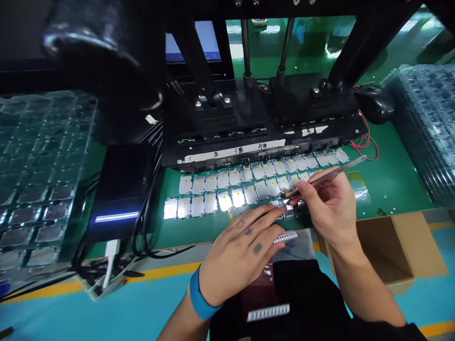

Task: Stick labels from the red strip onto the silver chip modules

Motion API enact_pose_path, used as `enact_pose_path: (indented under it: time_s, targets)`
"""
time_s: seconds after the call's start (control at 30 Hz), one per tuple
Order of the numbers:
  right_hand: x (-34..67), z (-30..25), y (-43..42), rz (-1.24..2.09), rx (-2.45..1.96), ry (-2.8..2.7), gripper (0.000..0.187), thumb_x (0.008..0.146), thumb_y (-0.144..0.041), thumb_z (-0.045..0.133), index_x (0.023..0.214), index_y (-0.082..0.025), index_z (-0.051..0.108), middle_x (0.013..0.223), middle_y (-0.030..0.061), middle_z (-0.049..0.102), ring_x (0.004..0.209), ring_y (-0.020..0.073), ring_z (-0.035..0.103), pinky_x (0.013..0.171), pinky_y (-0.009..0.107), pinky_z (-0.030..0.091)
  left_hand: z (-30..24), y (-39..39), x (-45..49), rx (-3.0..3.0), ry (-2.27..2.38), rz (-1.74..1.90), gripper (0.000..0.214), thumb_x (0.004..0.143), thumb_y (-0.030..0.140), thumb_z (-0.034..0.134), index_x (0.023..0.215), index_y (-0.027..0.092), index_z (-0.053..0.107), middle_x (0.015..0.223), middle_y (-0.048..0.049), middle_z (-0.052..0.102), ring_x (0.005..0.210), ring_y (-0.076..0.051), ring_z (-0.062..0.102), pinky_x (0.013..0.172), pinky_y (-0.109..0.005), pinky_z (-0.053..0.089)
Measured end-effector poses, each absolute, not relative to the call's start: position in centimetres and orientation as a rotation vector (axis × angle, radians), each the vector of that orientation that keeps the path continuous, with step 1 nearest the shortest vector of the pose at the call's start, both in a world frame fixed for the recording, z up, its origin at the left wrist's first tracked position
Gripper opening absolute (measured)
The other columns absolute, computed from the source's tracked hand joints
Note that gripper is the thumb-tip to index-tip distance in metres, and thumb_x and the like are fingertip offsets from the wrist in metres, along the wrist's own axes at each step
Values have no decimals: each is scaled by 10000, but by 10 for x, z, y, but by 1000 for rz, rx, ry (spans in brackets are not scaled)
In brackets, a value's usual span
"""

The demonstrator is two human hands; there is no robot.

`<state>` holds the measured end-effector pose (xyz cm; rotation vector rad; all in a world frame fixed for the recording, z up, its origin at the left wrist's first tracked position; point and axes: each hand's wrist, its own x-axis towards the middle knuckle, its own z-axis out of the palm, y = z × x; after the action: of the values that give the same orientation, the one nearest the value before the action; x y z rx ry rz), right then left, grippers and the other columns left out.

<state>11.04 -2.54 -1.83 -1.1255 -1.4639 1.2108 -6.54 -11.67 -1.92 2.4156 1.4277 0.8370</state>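
Note:
My right hand [332, 203] grips a pair of metal tweezers [329, 176], their tips pointing down and left at small boards near the table's front edge. My left hand [245, 246] reaches in from the left. Its fingertips touch a small dark circuit board [289, 210], partly hidden by both hands. A white strip with dark dots [286, 237] is pinched between its thumb and fingers. Beyond the hands, silver-topped modules [238, 198] with yellow dots lie in two rows on the green mat [199, 229].
A black test fixture [231, 154] with numbered tape stands behind the rows. Clear trays are stacked left [42, 166] and right [426, 128]. A black box [119, 194] with cables sits at left, a mouse [376, 105] at right. An open cardboard box [398, 251] is below the table edge.

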Motion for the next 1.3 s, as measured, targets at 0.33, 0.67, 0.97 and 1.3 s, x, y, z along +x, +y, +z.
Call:
enact_pose_path:
  time_s: [0.33, 0.67, 0.97, 1.3]
  targets:
    - [110, -19, -24, 1153, -1163, -1547, 176, 905, -291, 713, 887, -251, 543, 688, -49, 682, 528, 125, 688, 461, 233, 574, -18, -117, -62, 2456, 1474, 832, 175, 1038, 265, 477, 1029, 172, 626, 1294, -63, 694, 1241, -220, 621, 986, -398, 587]
    - [111, -21, -24, 1109, -1131, -1572, 168, 892, -255, 728, 883, -254, 560, 694, -46, 692, 528, 125, 694, 448, 220, 566, -19, -116, -62, 2448, 1472, 843, 182, 1041, 275, 475, 1035, 173, 626, 1284, -54, 700, 1233, -218, 623, 982, -399, 587]
    - [113, -23, -25, 1107, -1096, -1592, 171, 891, -232, 728, 889, -260, 560, 714, -50, 689, 542, 114, 697, 470, 208, 567, -18, -116, -61, 2448, 1479, 843, 192, 1043, 280, 472, 1047, 170, 628, 1285, -48, 701, 1239, -210, 618, 992, -385, 580]
    - [116, -22, -28, 1158, -981, -1621, 183, 885, -158, 722, 905, -246, 563, 816, -38, 642, 686, 114, 680, 602, 272, 567, -18, -116, -60, 2445, 1492, 827, 191, 1041, 278, 474, 1046, 174, 635, 1274, -39, 706, 1219, -200, 619, 993, -371, 568]
